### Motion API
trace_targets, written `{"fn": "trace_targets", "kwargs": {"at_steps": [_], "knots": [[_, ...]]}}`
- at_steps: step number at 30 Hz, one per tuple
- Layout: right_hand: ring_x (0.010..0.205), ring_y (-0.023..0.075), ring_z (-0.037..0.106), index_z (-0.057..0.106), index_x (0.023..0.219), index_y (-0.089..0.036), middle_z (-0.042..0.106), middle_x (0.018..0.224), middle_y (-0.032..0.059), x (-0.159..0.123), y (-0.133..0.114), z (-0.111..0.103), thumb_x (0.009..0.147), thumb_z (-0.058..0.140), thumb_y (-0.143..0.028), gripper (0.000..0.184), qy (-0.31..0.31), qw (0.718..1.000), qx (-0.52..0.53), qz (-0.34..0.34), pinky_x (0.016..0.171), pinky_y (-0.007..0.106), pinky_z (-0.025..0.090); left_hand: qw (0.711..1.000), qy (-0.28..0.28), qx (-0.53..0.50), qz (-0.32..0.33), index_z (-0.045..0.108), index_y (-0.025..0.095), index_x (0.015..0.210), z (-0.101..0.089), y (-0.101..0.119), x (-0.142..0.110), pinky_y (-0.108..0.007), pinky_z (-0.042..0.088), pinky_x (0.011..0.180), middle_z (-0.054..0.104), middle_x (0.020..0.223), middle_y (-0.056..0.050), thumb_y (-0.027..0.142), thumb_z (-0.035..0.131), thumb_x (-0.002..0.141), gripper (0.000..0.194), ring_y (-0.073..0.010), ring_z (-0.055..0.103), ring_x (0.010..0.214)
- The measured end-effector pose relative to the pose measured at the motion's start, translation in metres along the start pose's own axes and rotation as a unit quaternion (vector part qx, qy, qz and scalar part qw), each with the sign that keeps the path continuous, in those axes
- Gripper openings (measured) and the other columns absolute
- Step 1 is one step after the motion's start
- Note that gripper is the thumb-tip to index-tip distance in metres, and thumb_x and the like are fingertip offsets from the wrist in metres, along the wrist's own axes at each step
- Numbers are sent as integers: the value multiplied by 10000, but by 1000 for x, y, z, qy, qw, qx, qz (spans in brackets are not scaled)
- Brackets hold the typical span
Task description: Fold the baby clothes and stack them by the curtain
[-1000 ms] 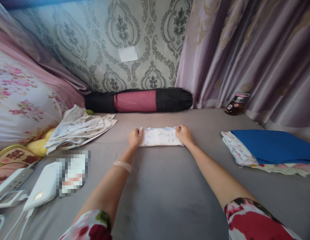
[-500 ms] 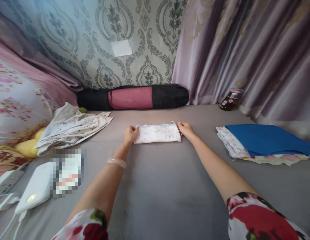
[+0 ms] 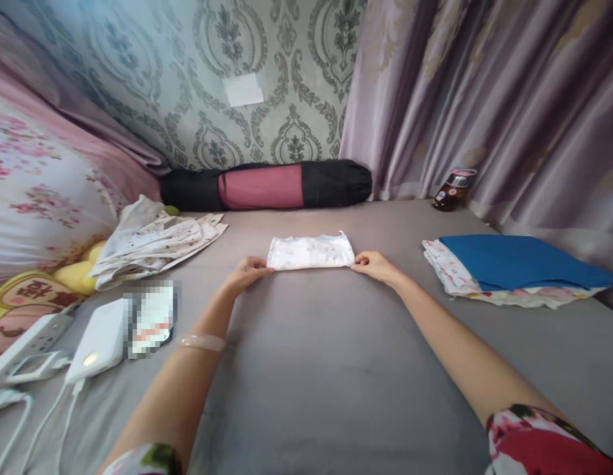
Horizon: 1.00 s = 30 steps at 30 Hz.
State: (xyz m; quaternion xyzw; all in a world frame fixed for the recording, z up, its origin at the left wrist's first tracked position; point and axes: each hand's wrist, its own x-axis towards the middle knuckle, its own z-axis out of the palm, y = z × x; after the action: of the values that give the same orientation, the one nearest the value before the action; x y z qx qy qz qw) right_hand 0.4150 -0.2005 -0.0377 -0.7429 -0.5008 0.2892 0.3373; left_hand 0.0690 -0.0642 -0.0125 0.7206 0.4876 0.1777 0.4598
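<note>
A white cloth [image 3: 310, 252] with a faint print lies folded into a narrow rectangle on the grey bed sheet [image 3: 326, 356]. My left hand [image 3: 247, 270] pinches its near left corner between thumb and fingers. At the near right corner, my right hand [image 3: 378, 265] grips the edge in the same way, fingers curled. A small loop of thread or tag sticks up at the cloth's far right corner. Both forearms reach forward over the sheet, and a pale bangle circles the left wrist.
To the right lies a folded stack with a blue cloth [image 3: 518, 262] on top. A dark bottle [image 3: 451, 191] stands behind it. A black and pink roll [image 3: 261, 187] lies along the wall. On the left are a crumpled printed cloth [image 3: 155, 241], a white power bank [image 3: 99, 340] and a power strip [image 3: 32, 343].
Both hands have shifted from the cloth's short sides to its near corners. The camera view has tilted slightly. The cloth remains folded in a narrow rectangle.
</note>
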Motion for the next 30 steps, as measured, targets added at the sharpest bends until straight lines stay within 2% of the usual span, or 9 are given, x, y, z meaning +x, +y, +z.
{"fn": "trace_targets", "kwargs": {"at_steps": [7, 15, 19, 22, 24, 26, 28, 30], "knots": [[589, 101, 468, 603, 719, -170, 546, 639, -37, -4, -10, -3, 698, 655, -398, 235, -15, 1000, 11, -2, 554, 215, 332, 1000, -3, -2, 6, 594, 171, 732, 1, -1, 1, -226, 213, 486, 421, 565, 60, 639, 650, 606, 488, -92, 348, 520], [491, 77, 357, 562, 653, -173, 432, 514, -74, -3, -22, -17, 705, 657, -415, 265, -69, 996, -35, 41, 486, 216, 255, 998, 7, 51, 48, 497, 181, 618, -1, -2, 6, -234, 227, 511, 371, 551, 59, 636, 585, 625, 464, -100, 333, 544], [469, 71, 352, 559, 663, -169, 434, 497, -75, -7, -25, -17, 718, 659, -356, 220, -63, 996, -21, 53, 466, 207, 249, 996, 4, 64, 58, 507, 177, 610, -2, -2, 6, -237, 235, 505, 375, 547, 57, 608, 569, 654, 438, -101, 341, 536], [468, 80, 402, 603, 720, -157, 483, 507, -58, -8, -27, -17, 753, 634, -309, 159, -60, 996, -24, 64, 467, 201, 286, 995, 9, 79, 57, 578, 162, 675, -4, -3, 6, -239, 292, 520, 453, 575, 38, 556, 577, 690, 394, -120, 422, 563], [516, 101, 478, 643, 773, -154, 566, 568, -21, -6, -29, -17, 796, 586, -273, 134, -16, 996, -65, 62, 500, 207, 338, 992, 63, 95, 54, 629, 154, 813, -3, -3, 9, -252, 381, 574, 557, 668, 3, 493, 568, 740, 352, -154, 517, 640], [656, 142, 578, 675, 837, -159, 665, 721, 37, -3, -35, -12, 847, 514, -240, 181, 70, 989, -130, 18, 598, 230, 413, 975, 160, 134, 78, 631, 154, 930, 4, 0, 12, -293, 460, 685, 635, 816, -50, 404, 532, 802, 298, -194, 586, 773], [863, 184, 625, 690, 936, -158, 704, 932, 90, -1, -46, 1, 896, 426, -215, 273, 137, 971, -183, -72, 760, 267, 455, 942, 228, 197, 149, 621, 157, 983, 17, 7, 14, -348, 480, 824, 659, 960, -97, 325, 484, 853, 253, -224, 604, 915], [1053, 201, 601, 669, 1076, -142, 676, 1119, 124, -2, -58, 20, 934, 342, -201, 362, 136, 952, -208, -181, 920, 296, 430, 909, 213, 255, 252, 604, 157, 1060, 38, 17, 15, -392, 451, 943, 654, 1084, -121, 296, 447, 897, 266, -241, 590, 1037]]}}
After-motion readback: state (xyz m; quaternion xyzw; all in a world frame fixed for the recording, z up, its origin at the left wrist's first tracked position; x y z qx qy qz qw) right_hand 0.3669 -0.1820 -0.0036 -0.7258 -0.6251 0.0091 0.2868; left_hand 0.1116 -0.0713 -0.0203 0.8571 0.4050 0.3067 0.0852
